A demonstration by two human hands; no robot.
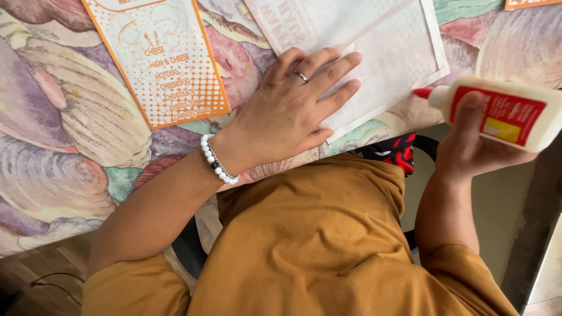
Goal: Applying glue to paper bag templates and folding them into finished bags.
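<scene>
Glue bottle [504, 113] sits gripped in the right hand [468, 149]; the left hand [293, 105] lies flat, fingers open, on white paper [398, 52].

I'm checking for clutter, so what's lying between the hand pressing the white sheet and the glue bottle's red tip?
In the head view, only the white sheet and patterned tablecloth lie between the left hand and glue bottle.

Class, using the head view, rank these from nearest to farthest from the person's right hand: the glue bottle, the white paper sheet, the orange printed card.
1. Glue bottle: held in the right hand, at the right edge.
2. White paper sheet: top centre, pressed flat by the left hand.
3. Orange printed card: far across, upper left on the patterned tablecloth.
</scene>
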